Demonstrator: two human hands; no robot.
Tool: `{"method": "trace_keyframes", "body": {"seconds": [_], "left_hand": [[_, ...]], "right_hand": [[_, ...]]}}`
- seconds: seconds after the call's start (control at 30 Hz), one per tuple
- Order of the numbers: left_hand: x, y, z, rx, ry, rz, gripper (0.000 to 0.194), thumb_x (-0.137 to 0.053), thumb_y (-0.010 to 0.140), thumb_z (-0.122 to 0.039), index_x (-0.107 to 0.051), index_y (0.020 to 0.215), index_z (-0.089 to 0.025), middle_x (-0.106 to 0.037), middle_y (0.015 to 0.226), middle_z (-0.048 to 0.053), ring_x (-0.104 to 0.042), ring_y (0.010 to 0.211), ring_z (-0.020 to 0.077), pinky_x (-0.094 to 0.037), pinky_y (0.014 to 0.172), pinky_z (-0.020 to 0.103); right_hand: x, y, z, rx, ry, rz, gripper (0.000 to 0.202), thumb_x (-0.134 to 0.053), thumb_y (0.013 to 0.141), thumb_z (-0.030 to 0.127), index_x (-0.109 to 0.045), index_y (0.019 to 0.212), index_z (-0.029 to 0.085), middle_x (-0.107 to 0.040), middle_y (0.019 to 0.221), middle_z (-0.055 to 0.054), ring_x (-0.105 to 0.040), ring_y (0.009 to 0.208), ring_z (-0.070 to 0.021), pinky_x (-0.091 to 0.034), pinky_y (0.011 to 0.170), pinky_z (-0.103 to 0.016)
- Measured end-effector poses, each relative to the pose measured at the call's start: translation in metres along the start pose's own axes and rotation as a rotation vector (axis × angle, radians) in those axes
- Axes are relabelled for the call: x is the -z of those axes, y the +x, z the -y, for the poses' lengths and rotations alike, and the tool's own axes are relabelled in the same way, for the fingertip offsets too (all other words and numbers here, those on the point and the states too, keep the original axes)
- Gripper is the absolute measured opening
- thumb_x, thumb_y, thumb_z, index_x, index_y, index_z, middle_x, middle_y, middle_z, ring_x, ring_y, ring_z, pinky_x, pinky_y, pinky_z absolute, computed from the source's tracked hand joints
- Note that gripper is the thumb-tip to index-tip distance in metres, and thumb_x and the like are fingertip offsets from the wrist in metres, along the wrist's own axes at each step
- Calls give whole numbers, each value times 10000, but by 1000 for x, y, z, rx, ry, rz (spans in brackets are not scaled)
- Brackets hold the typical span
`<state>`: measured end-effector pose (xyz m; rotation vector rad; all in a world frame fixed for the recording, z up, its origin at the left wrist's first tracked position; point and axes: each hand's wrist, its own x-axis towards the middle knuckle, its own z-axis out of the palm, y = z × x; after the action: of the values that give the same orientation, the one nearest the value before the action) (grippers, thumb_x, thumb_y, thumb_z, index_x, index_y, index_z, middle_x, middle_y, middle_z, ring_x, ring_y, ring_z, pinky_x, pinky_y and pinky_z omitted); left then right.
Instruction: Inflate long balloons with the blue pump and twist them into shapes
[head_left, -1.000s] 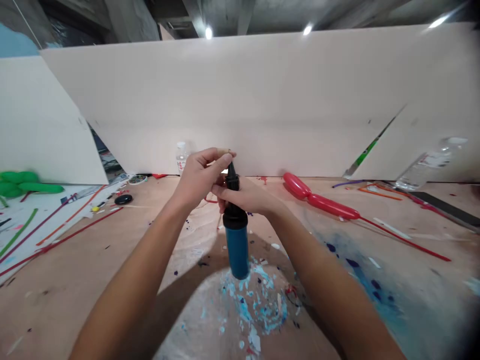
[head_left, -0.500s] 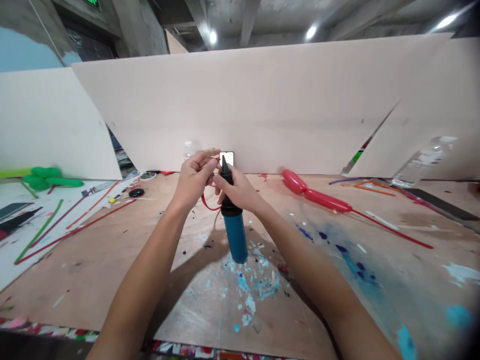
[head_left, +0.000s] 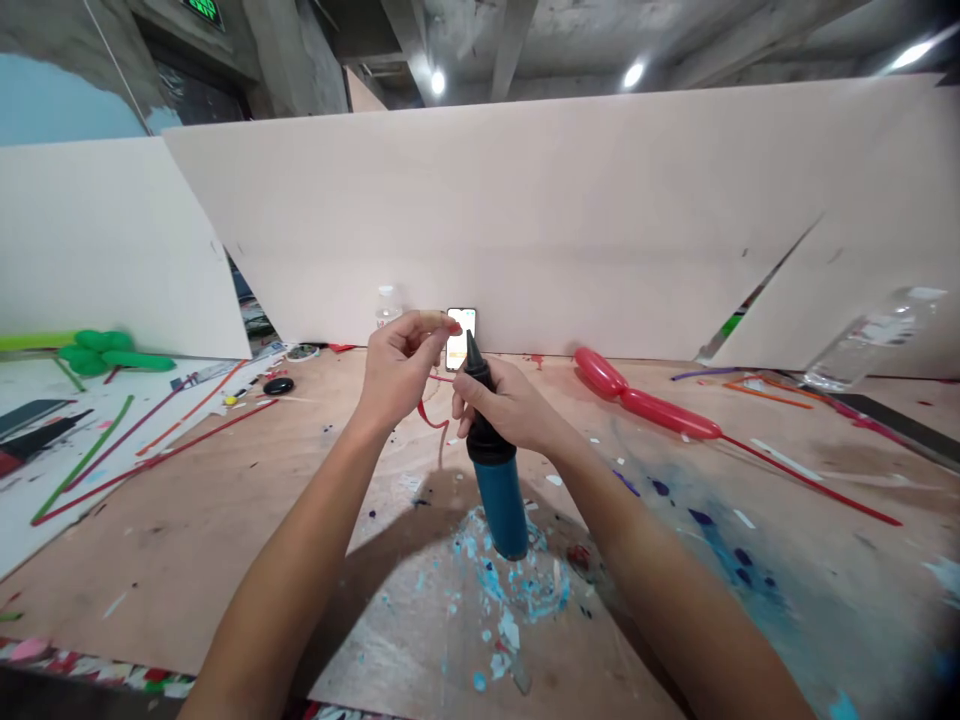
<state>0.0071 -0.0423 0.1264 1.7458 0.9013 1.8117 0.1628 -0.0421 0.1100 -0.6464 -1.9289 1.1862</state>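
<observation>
My right hand [head_left: 506,400] is wrapped around the black upper part of a blue balloon pump [head_left: 501,505], whose black nozzle points up. The pump leans slightly, its lower end toward me. My left hand [head_left: 405,362] pinches the end of a limp red balloon [head_left: 431,415] between thumb and fingertips, just left of the nozzle tip and apart from it. The rest of this uninflated balloon hangs in a loop between my hands. Behind the nozzle stands a phone [head_left: 460,335] with a lit screen.
An inflated red balloon [head_left: 667,413] with a thin tail lies to the right. Clear bottles [head_left: 874,340] stand near the pale upright board [head_left: 570,220]. At left are a green balloon shape [head_left: 94,352] and several uninflated balloons. Paint flecks mark the wooden table [head_left: 262,500].
The pump and my right hand have moved right and a little lower, away from my left hand. More of the phone shows. The whole view has shifted slightly.
</observation>
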Motion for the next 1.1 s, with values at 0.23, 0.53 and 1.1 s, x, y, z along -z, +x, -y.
{"method": "trace_keyframes", "body": {"seconds": [0.23,0.53,1.1], "left_hand": [[-1,-1,2,-2,-33,36,164,-593,781,-181,-703,902,-191,-598,617,-7,-488,518,79,-390,478,203],[-6,-4,-2,6,7,26,178,-577,774,-165,-716,884,-180,-703,786,34,-568,570,94,-452,519,209],[-8,-2,-4,-188,106,-127,100,-626,823,-252,-721,847,-235,-628,813,10,-568,728,109,-455,634,228]], "right_hand": [[-2,-3,0,-12,19,-34,373,-544,855,552,-487,844,184,-608,704,9,-642,538,-123,-489,502,-230],[-11,-3,1,26,-23,-58,348,-516,880,526,-481,808,187,-601,661,12,-616,513,-118,-485,506,-246],[-16,-2,0,7,-34,-59,384,-516,865,561,-475,766,192,-598,638,5,-613,549,-128,-487,540,-252]]}}
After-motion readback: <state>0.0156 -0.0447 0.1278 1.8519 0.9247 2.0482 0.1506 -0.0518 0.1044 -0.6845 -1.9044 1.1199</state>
